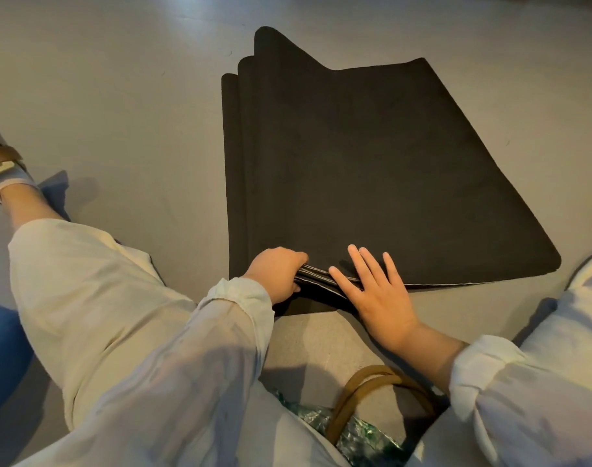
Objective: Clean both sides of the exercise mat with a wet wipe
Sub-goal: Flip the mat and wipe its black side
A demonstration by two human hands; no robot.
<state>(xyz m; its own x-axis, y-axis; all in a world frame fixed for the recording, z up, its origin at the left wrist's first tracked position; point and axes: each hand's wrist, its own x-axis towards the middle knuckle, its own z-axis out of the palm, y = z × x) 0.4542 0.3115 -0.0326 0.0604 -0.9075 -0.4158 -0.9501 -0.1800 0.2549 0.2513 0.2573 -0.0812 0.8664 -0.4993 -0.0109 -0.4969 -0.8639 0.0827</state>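
Note:
A black exercise mat (372,163), folded into several layers, lies on the grey floor ahead of me. At its near edge my left hand (279,273) grips the stacked layers, with the fingers tucked between the folds. Just to the right, my right hand (375,291) rests flat on the top layer with straight, spread fingers. No wet wipe is in view.
A bag with brown handles (372,396) and green-patterned plastic (352,433) sits between my knees at the bottom. My left leg in light trousers (85,298) stretches leftward to a sandalled foot (1,163). Bare grey floor (119,79) surrounds the mat.

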